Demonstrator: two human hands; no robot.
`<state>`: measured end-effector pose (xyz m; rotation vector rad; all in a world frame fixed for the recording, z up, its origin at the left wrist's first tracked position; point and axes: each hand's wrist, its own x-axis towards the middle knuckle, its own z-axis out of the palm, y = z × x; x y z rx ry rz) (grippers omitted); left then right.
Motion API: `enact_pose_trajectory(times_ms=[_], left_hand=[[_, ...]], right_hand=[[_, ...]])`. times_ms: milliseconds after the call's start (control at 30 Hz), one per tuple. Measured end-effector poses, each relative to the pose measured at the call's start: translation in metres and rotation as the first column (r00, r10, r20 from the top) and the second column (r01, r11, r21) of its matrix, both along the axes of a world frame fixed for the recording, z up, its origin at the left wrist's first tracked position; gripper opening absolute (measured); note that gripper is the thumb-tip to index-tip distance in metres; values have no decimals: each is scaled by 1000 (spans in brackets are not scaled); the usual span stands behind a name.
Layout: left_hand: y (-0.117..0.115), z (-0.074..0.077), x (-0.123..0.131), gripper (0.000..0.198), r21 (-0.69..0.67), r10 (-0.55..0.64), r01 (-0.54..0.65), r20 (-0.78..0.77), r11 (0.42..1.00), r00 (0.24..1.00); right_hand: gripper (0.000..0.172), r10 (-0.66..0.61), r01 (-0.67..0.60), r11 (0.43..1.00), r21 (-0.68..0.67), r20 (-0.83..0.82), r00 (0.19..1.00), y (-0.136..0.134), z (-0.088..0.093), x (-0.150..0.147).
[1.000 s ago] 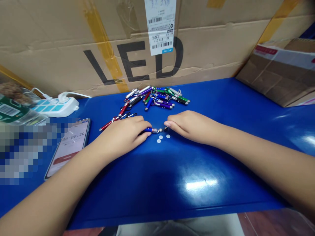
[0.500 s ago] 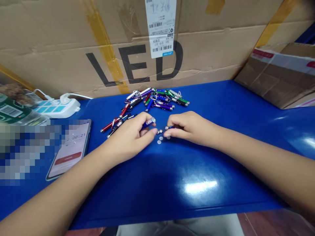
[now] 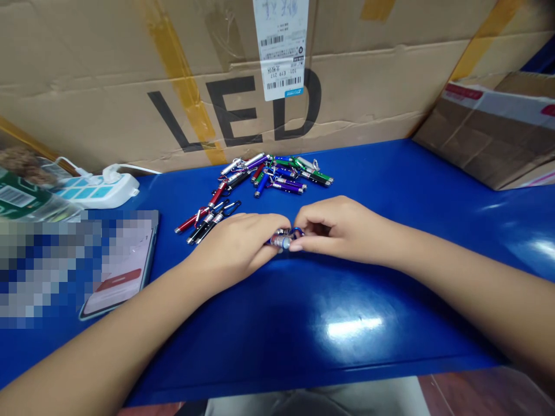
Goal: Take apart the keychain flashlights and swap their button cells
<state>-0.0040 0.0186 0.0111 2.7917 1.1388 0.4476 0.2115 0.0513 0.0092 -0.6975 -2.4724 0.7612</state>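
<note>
My left hand (image 3: 236, 245) and my right hand (image 3: 336, 228) meet at the middle of the blue table (image 3: 303, 312). Between their fingertips is a small blue keychain flashlight (image 3: 281, 239); the left fingers wrap its body and the right fingers pinch its silver end with a blue clip. Just behind the hands lies a pile of several keychain flashlights (image 3: 277, 171) in purple, green, blue and silver. A few red and black ones (image 3: 207, 216) lie to the left of my left hand. The small white discs seen earlier are hidden under the hands.
A large cardboard box marked LED (image 3: 243, 110) stands along the back. Another carton (image 3: 494, 133) leans at the right. A white power strip (image 3: 102, 189) and a phone with a timer screen (image 3: 125, 268) lie at the left, beside a blurred patch.
My left hand lifted the blue flashlight off the table, and the two hands came together on it. The white discs and the small metal piece are now covered by the fingers.
</note>
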Motion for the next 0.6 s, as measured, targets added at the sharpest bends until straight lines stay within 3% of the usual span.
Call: enact_pose_trajectory(times_ms=[200,367,500,600], left_hand=[[-1,4,0,18,-81,157,-159,-21,984,987],[-1,3,0,19,-165,234,-221,64,961,970],[-1,5,-1,18,-196,283,-259,105,946,953],[-1,5,0,13,-228,283,-255,99,940,954]], right_hand=[[11,-91,90,996,21,64,994,-6,5,-1],[16,-142,142,989,-40,4,990,-11,2,-5],[27,-191,145,946,-289,-137,972,-11,0,-5],[16,-256,102,846,-523,-230,939,-10,1,-6]])
